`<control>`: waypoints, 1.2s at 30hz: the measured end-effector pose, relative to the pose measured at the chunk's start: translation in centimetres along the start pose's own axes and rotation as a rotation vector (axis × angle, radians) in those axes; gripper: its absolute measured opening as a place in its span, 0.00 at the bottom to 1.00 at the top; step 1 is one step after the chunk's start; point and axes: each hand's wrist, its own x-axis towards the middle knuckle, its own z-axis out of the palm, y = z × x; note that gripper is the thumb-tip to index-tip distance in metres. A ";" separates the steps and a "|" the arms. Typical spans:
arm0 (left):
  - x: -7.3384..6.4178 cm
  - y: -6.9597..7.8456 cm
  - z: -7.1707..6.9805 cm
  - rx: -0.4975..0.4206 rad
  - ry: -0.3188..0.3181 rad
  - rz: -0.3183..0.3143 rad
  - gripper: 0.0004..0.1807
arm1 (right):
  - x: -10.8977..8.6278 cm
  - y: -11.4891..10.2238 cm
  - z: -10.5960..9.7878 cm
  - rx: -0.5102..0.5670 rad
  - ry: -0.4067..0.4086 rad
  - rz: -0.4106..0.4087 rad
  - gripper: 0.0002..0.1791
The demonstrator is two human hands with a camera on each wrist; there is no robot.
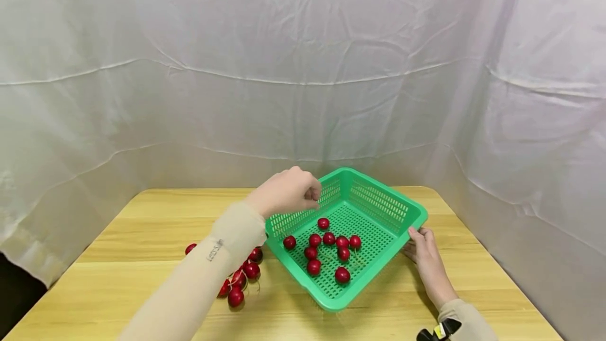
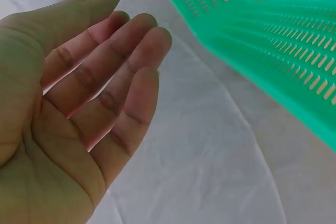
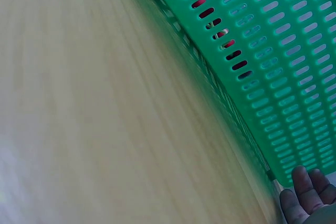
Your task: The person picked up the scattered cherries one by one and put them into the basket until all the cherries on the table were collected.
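Observation:
A green plastic basket [image 1: 379, 266] with slotted walls sits on the table, a corner pointing towards me. Several red cherries [image 1: 314, 267] lie loose on its bottom. My left hand [image 1: 291, 192] is over the basket's left rim; the left wrist view shows its palm bare and fingers loosely bent, holding nothing. At the basket's right corner, my right hand [image 1: 430, 264] grips the rim, thumb on the edge and fingers [image 3: 304, 187] against the outer wall. More cherries [image 1: 236, 297], some with stems, lie on the table left of the basket, partly hidden behind my left forearm.
The wooden table [image 1: 156, 220] runs back to a pale hanging cloth [image 1: 236, 109], which also closes off both sides. A black and yellow strap piece [image 1: 439, 329] is on my right wrist. A dark gap [image 1: 19, 293] shows beyond the table's left edge.

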 end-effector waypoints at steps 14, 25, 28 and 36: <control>-6.6 -2.5 -0.6 -0.066 0.104 0.028 0.05 | 0.2 0.2 -0.5 0.000 0.009 0.016 0.35; -11.2 -4.2 0.5 -0.140 0.080 -0.027 0.07 | 0.4 0.4 -0.6 0.000 0.008 0.012 0.35; -12.1 -4.5 0.8 -0.172 0.056 -0.042 0.08 | 0.3 0.3 -0.7 0.003 0.010 0.008 0.35; -13.1 -4.5 2.4 -0.217 0.000 -0.073 0.11 | 0.1 0.2 -1.2 0.013 0.017 -0.018 0.35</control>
